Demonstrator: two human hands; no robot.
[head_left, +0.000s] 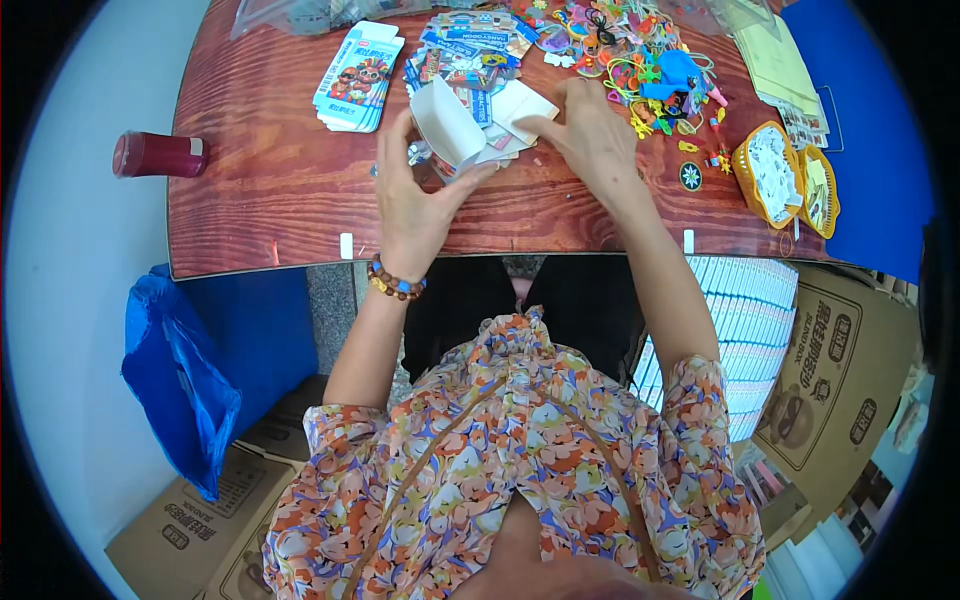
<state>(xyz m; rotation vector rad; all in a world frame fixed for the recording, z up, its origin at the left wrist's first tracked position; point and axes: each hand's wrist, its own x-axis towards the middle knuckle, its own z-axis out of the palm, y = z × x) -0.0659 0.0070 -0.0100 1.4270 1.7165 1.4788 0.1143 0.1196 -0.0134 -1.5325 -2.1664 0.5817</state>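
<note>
The left hand (420, 195) is pinching an open white box (448, 122); the right hand (598, 140), half spread, is touching white cards (512, 102) beside it, seemingly picking. The box is probably needing steadying next. Beyond the right hand, trinkets (655, 70) are crowding the tabletop (270, 195); below the left, a blue bag (170, 370) is gaping.

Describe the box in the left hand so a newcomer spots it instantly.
On the reddish wood-grain table, find the left hand. It holds an open box. Its hollow white inside sets it apart from the flat white piece on its right.
</note>
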